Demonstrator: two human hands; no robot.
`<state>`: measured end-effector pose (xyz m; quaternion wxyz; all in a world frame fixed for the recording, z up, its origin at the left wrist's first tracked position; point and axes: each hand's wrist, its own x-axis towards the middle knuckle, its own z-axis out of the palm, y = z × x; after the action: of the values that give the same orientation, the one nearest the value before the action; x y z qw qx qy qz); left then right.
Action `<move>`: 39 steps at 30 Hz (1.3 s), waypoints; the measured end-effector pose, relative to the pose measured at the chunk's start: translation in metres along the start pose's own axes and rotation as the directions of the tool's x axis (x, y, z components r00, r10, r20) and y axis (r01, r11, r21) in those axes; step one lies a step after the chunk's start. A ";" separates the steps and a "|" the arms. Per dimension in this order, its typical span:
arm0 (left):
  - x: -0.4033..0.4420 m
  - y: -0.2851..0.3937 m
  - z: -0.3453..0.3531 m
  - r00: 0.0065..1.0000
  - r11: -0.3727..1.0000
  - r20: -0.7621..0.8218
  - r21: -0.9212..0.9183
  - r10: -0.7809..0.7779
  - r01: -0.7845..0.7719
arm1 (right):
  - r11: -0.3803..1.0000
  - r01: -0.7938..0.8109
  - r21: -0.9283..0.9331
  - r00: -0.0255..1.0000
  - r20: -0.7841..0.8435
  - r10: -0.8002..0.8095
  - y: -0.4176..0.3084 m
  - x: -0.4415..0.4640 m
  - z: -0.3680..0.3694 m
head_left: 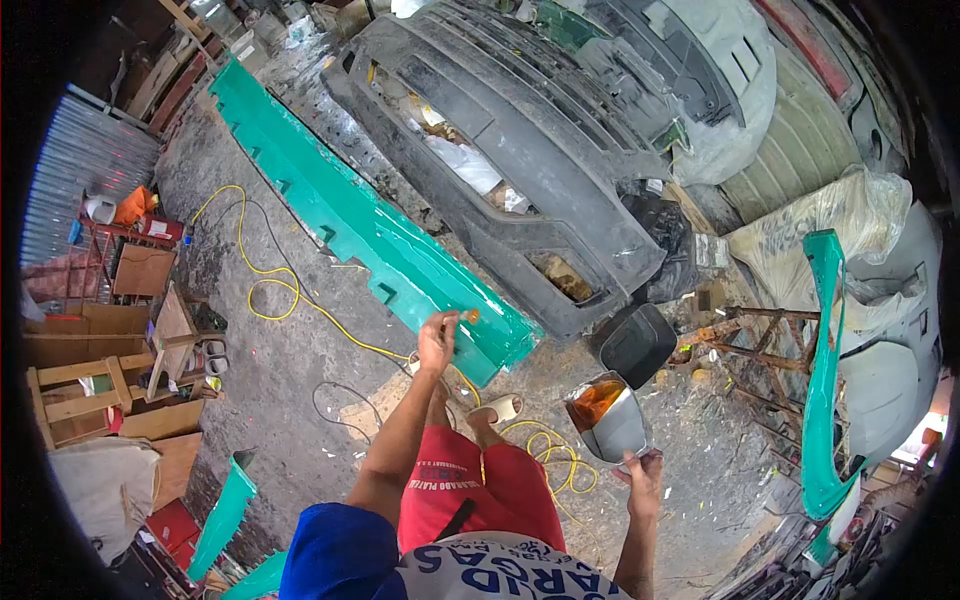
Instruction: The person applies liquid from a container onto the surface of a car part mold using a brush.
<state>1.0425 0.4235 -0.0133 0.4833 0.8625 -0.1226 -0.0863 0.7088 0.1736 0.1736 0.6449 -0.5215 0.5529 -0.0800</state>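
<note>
My left hand [437, 342] is closed around a small amber-tipped tool [470, 316], its kind too small to make out. The tool's tip is at the near end of a long, glossy green panel [340, 225], which stretches away to the upper left with several notched tabs along one edge. On the other side, my right hand [642, 482] grips the rim of a cut-open, pale container [618, 432]. Amber liquid [596, 402] lies in it, and the container is tilted away from me.
Beside the panel lies a large dusty grey bumper [500, 165]. A yellow hose [270, 275] winds over the concrete floor past my feet. Another green part [822, 380] stands on a rusty frame at right, near a black bin [632, 345]. Wooden stools [90, 385] stand at left.
</note>
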 end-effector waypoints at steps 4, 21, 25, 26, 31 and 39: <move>-0.023 -0.012 0.015 0.984 0.943 0.109 0.288 0.139 -0.165 | 0.998 0.002 -0.057 0.999 0.048 0.001 0.000 0.002 0.000; 0.135 -0.069 -0.092 0.993 1.000 0.114 -0.018 0.003 -0.001 | 0.998 0.007 -0.068 1.000 -0.015 -0.008 -0.023 -0.016 0.083; 0.184 -0.097 -0.133 1.000 1.000 -0.008 0.016 0.023 -0.022 | 0.997 -0.023 -0.074 0.998 -0.052 0.019 -0.025 -0.022 0.118; 0.196 -0.103 -0.145 1.000 1.000 -0.001 0.009 0.020 -0.020 | 0.997 -0.025 -0.078 0.998 -0.061 0.020 -0.027 -0.024 0.127; 0.239 -0.101 -0.198 0.968 0.951 -0.147 0.265 0.202 -0.158 | 0.997 -0.048 -0.068 0.999 -0.003 0.048 -0.042 -0.033 0.177; 0.146 -0.093 -0.110 0.858 0.843 0.313 0.232 0.408 -0.486 | 0.997 -0.043 -0.070 0.999 0.011 0.044 -0.053 -0.042 0.217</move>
<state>1.2235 0.5167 -0.0399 0.3323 0.8551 -0.3936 -0.0594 0.8909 0.3055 0.2073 0.6316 -0.5319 0.5624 -0.0435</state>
